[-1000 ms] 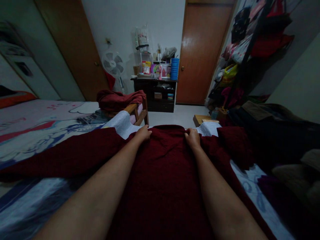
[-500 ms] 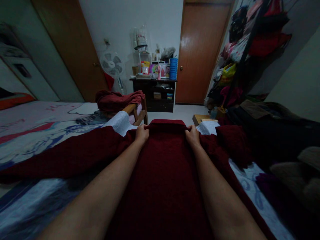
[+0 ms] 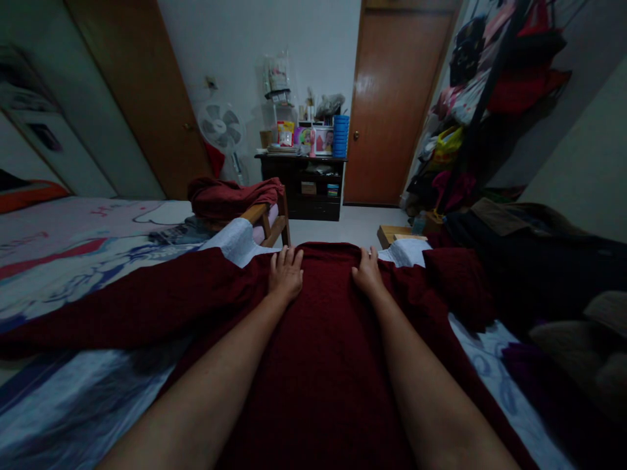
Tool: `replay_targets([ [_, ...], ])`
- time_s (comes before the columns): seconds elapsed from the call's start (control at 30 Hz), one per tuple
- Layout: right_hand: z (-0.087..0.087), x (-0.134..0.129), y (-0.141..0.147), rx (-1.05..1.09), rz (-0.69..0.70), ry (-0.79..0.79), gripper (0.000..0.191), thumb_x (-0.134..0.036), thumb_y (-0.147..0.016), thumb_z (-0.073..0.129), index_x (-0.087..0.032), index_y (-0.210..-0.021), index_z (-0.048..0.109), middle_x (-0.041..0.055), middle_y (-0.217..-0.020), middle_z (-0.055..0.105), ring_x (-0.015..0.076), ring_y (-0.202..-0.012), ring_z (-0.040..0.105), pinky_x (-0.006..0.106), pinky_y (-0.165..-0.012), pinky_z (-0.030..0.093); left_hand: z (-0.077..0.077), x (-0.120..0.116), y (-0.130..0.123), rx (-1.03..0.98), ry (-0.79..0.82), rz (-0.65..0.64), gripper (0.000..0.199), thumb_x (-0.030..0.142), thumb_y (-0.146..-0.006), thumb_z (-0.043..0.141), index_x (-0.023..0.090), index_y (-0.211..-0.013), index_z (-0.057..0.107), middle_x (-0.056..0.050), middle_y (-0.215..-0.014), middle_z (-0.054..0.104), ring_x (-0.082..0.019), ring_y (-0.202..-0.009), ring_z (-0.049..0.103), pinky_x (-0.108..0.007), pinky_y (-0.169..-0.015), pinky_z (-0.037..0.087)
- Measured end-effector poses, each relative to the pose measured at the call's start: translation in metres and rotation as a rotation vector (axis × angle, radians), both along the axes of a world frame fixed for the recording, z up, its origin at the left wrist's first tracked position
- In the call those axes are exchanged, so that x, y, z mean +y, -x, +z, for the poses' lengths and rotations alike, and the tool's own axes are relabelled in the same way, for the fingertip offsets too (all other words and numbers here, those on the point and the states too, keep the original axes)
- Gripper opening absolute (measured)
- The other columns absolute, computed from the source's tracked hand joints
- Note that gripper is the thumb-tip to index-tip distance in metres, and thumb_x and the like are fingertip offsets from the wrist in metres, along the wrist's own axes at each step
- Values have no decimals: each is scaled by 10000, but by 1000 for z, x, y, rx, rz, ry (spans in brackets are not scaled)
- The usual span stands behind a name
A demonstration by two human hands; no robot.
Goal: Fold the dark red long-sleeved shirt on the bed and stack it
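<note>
A dark red long-sleeved garment [image 3: 323, 352] lies spread out in front of me, its collar end at the far edge and one sleeve stretched out to the left. My left hand [image 3: 287, 272] rests flat on it beside the collar, fingers spread. On the other side of the collar, my right hand [image 3: 368, 271] lies on the cloth with its fingers apart. Under the garment a white and blue patterned sheet [image 3: 117, 385] shows. The right sleeve [image 3: 458, 281] is bunched or folded near its end.
A reddish cloth [image 3: 230, 196] hangs over a wooden frame [image 3: 277, 225] beyond the left hand. Dark clothes [image 3: 539, 248] are piled at the right. Farther back stand a fan [image 3: 221, 127], a dark cabinet [image 3: 301, 189] and a wooden door [image 3: 396, 111].
Both hands have let go of the collar edges they were pinching and now lie on the cloth with fingers spread. The raised collar has come down flatter.
</note>
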State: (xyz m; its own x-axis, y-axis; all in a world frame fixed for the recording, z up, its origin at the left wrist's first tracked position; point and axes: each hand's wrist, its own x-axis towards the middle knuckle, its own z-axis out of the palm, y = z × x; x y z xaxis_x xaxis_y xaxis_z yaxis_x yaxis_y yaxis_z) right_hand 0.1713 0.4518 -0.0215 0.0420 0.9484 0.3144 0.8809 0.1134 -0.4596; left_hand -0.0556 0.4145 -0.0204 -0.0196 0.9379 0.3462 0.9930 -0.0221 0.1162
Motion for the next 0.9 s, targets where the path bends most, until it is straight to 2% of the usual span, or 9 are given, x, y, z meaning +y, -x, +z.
replay_targets([
  [0.07,2,-6,8,-81,4,3,623,-253,-830,533,-146,-1419,362,176,-1545,200,320,-1354,317,422,-1077,308,-1,2,3,46,81,-137,529,371,-937,383,293,-1460,369,-3,-1590,237,-232,-1474,114,-431,-1193,84],
  [0.13,2,-10,16,-155,48,36,583,-359,-878,506,-199,-1424,380,130,-1558,221,322,-1381,267,478,-1097,260,-2,5,6,28,186,-167,575,487,-935,359,291,-1475,346,-9,-1586,250,-280,-1468,131,-473,-1180,117],
  [0.3,-5,-11,22,-223,55,273,666,-615,-911,353,-259,-1474,342,107,-1586,192,359,-1443,116,596,-1115,71,-4,7,14,-51,340,-74,718,686,-855,349,373,-1495,264,-10,-1603,190,-421,-1438,149,-636,-1112,149],
  [0.4,-6,-8,14,-200,-20,338,762,-707,-867,339,-271,-1491,309,134,-1585,183,389,-1435,136,606,-1106,71,-4,7,19,-78,339,52,810,756,-812,322,321,-1495,294,-75,-1593,214,-432,-1436,145,-613,-1120,148],
  [0.5,-4,-4,3,-200,-57,352,778,-686,-887,300,-197,-1491,308,173,-1566,219,352,-1435,167,585,-1112,108,-3,10,23,-119,342,202,827,749,-823,264,255,-1481,344,-134,-1577,240,-419,-1438,160,-608,-1123,147],
  [0.6,-2,-3,-6,-211,-36,362,705,-621,-922,274,-193,-1479,332,157,-1560,250,304,-1436,189,563,-1120,123,-4,15,24,-168,373,275,817,756,-815,248,280,-1468,365,-121,-1589,208,-426,-1442,128,-679,-1094,107],
  [0.7,-2,-4,-8,-225,-31,365,693,-606,-928,278,-198,-1487,315,145,-1568,237,297,-1442,176,566,-1125,109,-5,17,24,-182,365,285,813,756,-810,259,283,-1462,375,-116,-1591,204,-435,-1440,123,-697,-1086,92],
  [0.8,-3,-5,-6,-233,-29,353,690,-596,-934,277,-189,-1491,303,146,-1568,236,298,-1444,168,571,-1126,106,-5,13,20,-134,295,274,765,715,-832,306,252,-1427,436,-153,-1556,288,-450,-1417,193,-688,-1089,109],
  [0.9,-5,-6,-3,-231,-24,320,661,-556,-941,315,-170,-1478,320,157,-1557,260,303,-1438,183,583,-1122,113,-1,6,6,-30,148,198,593,513,-907,356,179,-1378,491,-185,-1509,364,-405,-1408,249,-635,-1119,114],
])
